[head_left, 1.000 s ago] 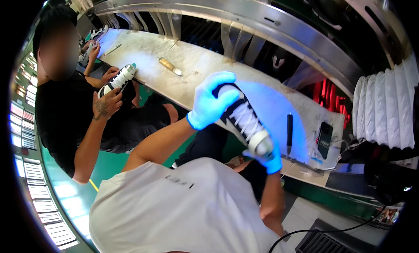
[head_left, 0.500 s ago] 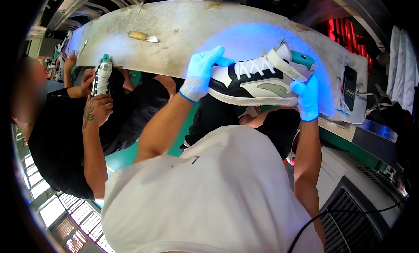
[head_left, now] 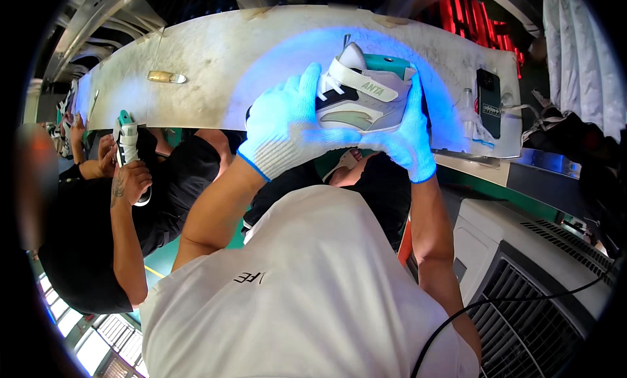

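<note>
A white, black and grey high-top sneaker (head_left: 349, 110) is held up over the near edge of the workbench, in a patch of blue light. Gripping it over the laces and midfoot is my left hand (head_left: 287, 120), in a white knit glove with a blue cuff. My right hand (head_left: 405, 133), gloved the same way, holds the heel, its thumb along the sole edge near my left thumb. The toe is mostly hidden behind my left hand. Inside the collar sits a teal insert (head_left: 386, 63), and a strap (head_left: 362, 79) crosses the ankle.
On the pale bench (head_left: 209, 45) lies a shoehorn-like tool (head_left: 166, 77). A dark phone (head_left: 488, 104) and a small clear bottle (head_left: 467, 104) lie to the right. At left a co-worker's hands hold another sneaker (head_left: 128, 143). A grey vented machine (head_left: 516, 247) with a cable stands at lower right.
My left hand has moved from the toe to the sneaker's midfoot, closer to my right hand. The sneaker appears further left, as does the whole scene.
</note>
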The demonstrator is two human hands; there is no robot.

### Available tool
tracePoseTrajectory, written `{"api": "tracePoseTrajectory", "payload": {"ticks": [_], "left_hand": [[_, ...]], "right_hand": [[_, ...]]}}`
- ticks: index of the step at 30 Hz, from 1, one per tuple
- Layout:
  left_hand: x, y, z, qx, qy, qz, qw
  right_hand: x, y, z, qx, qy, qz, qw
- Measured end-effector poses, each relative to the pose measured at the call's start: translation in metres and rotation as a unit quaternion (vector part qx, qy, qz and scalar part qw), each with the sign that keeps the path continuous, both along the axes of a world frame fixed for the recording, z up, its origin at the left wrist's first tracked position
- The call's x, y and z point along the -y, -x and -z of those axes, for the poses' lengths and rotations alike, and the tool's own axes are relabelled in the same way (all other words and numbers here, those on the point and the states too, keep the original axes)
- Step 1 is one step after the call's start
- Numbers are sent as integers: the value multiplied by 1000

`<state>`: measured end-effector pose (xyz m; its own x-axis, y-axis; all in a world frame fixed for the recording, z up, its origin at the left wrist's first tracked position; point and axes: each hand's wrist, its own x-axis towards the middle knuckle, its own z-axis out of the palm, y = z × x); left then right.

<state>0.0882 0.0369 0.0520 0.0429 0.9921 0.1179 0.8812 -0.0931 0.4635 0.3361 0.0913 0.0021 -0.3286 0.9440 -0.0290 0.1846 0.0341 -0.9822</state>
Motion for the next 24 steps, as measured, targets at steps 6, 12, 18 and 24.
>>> {"api": "tracePoseTrajectory", "payload": {"ticks": [6,12,18,24], "left_hand": [[10,-12,4,15,-18,-15,1000],[-6,-7,-22,20,-28,-21,999],[-12,-5,-17,-169,-96,89,977],[-29,9,-15,-130,40,37,990]], "right_hand": [[5,-5,32,-96,4,-28,995],[-41,-17,22,20,-186,145,972],[-59,-49,43,338,-197,239,889],[-21,-29,56,426,-297,254,816]]}}
